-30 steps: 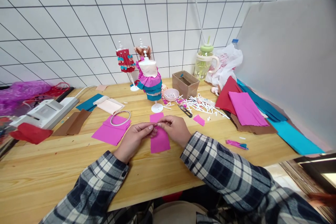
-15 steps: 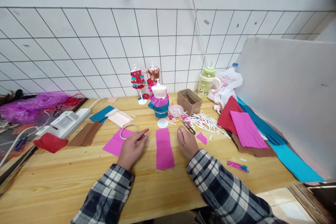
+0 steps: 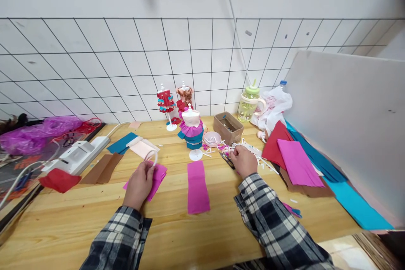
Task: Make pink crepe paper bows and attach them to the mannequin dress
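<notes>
Thumb and fingers of the left hand [image 3: 139, 183] pinch a thin, smooth white ring [image 3: 155, 158], tilted up by a folded magenta crepe-like sheet [image 3: 158, 180], left of the small white, magenta and teal dress form [image 3: 191, 129]. Right of the form, the right hand [image 3: 245, 161] curls beside a slim black tool [image 3: 227, 161]; from where I stand, I can't tell if it grips anything. Between the hands, untouched, a flat magenta oblong strip [image 3: 198, 187] points lengthwise toward the form's base.

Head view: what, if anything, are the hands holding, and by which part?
The left hand grips the thin white ring by its near side. The right hand is at the narrow white strips; any hold there cannot be told.
</notes>
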